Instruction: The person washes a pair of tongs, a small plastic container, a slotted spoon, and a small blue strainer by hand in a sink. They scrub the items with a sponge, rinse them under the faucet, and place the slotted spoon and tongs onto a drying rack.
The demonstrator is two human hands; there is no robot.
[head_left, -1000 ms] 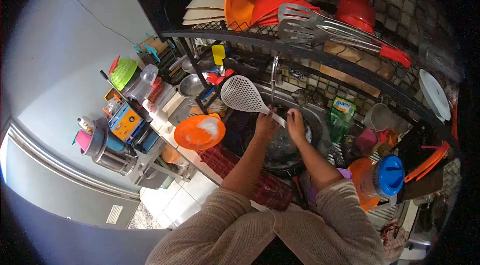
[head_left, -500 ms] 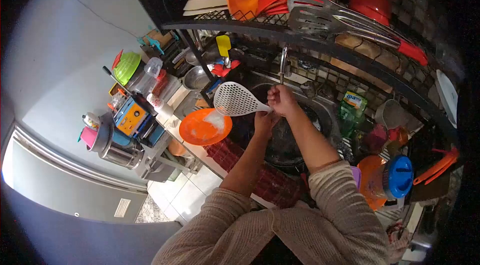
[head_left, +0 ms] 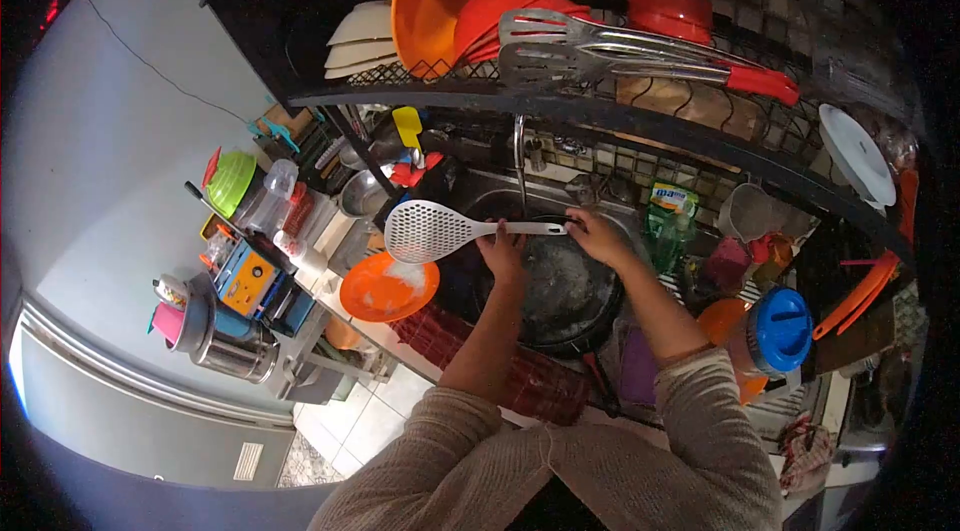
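Observation:
A white slotted skimmer (head_left: 425,232) is held level above the sink, its perforated head to the left. My left hand (head_left: 503,256) is closed round the handle close to the head. At the handle's far end, my right hand (head_left: 598,236) pinches the tip. Below the hands, a dark frying pan (head_left: 570,296) with a wet-looking surface lies in the sink, its handle toward me. Left of my left hand, an orange plate (head_left: 375,296) with white foam on it rests at the counter edge.
Overhead, a black rack (head_left: 620,111) carries bowls, plates and metal spatulas (head_left: 560,36). A slim faucet (head_left: 519,151) stands behind the sink. On the right are a green dish soap bottle (head_left: 668,226) and a blue-lidded container (head_left: 780,331). A dark red cloth (head_left: 490,361) covers the front edge.
My right hand has moved out along the skimmer to the handle's end, and more of the handle shows. The hands are farther apart. The camera view has shifted, revealing more of the pan.

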